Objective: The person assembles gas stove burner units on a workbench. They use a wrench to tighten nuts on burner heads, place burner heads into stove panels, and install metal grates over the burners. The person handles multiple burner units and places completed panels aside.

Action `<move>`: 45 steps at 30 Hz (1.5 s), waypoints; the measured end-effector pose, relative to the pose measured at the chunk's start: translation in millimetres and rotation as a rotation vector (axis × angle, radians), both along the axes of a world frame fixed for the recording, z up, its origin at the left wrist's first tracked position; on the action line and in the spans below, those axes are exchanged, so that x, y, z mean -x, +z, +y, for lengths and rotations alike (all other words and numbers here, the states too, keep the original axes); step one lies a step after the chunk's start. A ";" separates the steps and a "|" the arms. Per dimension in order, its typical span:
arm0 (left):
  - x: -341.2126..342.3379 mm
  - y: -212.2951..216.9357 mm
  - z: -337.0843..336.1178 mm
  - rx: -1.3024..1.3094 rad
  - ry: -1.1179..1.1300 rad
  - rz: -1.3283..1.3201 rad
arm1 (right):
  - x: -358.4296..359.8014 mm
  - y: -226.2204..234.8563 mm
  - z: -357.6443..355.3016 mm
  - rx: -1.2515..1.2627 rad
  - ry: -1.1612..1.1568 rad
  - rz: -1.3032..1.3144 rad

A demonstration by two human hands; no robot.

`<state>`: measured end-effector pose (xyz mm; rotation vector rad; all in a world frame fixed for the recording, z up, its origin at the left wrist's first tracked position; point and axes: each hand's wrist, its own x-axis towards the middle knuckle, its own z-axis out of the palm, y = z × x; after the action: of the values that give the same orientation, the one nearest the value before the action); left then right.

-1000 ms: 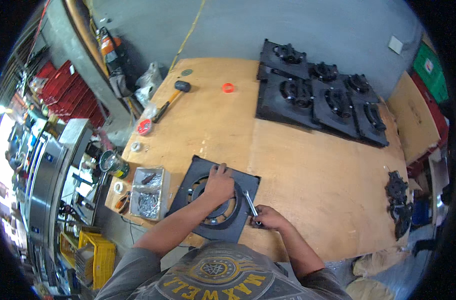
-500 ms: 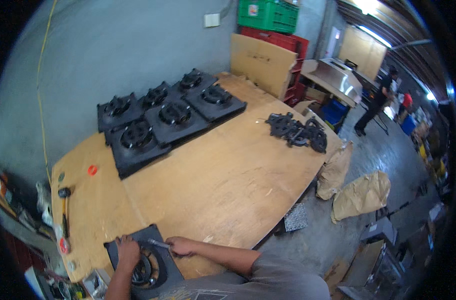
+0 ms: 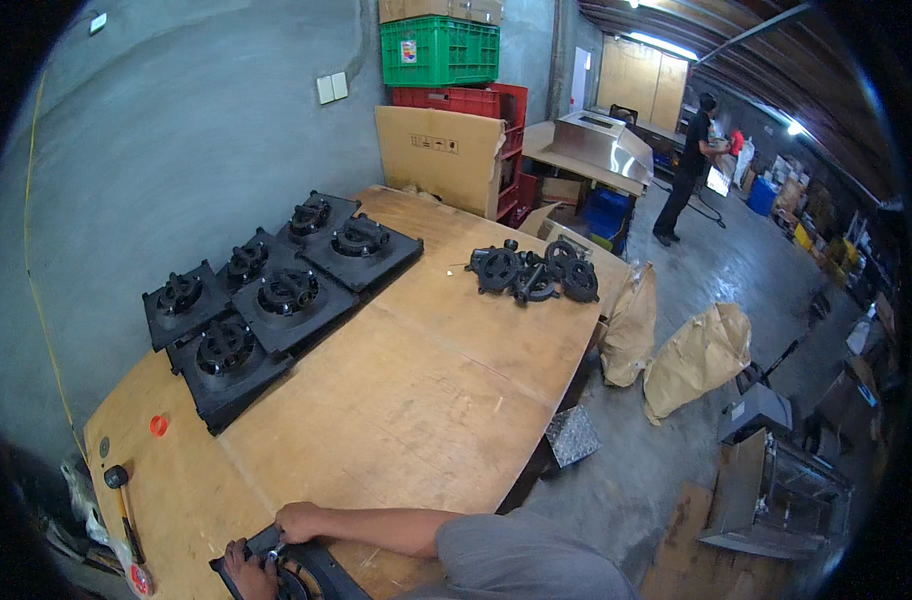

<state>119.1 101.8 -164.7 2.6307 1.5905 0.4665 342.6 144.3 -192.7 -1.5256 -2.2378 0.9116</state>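
At the near edge of the wooden table lies a black burner plate (image 3: 326,568), a square plate with a round ring, partly cut off by the lower edge. My left hand (image 3: 248,572) is closed over its left part, fingers bent. My right hand (image 3: 299,522) grips a silver wrench (image 3: 274,551) at the plate's far edge; most of the wrench is hidden, and its tip is close to my left fingers. Several similar burner plates (image 3: 286,292) stand farther back against the wall, each with a round black burner on top.
Loose black burner parts (image 3: 536,272) lie at the table's far right. On the left are a mallet (image 3: 124,512), an orange ring (image 3: 159,425) and a tape roll (image 3: 139,579). Brown paper sacks (image 3: 698,360) stand on the floor beyond the right edge. A person (image 3: 688,170) stands farther off.
The view has tilted up and turned, so the plate and hands sit lower. My right hand has come closer to my left, with the wrench drawn in over the plate's edge.
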 end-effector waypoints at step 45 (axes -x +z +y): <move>-4.5 13.6 -3.1 0.071 0.076 -0.082 | -2.7 21.8 7.0 0.221 0.188 -0.104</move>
<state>123.5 98.7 -151.1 2.4736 1.6554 0.5048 345.3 151.4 -170.9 -1.5012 -2.4569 1.1949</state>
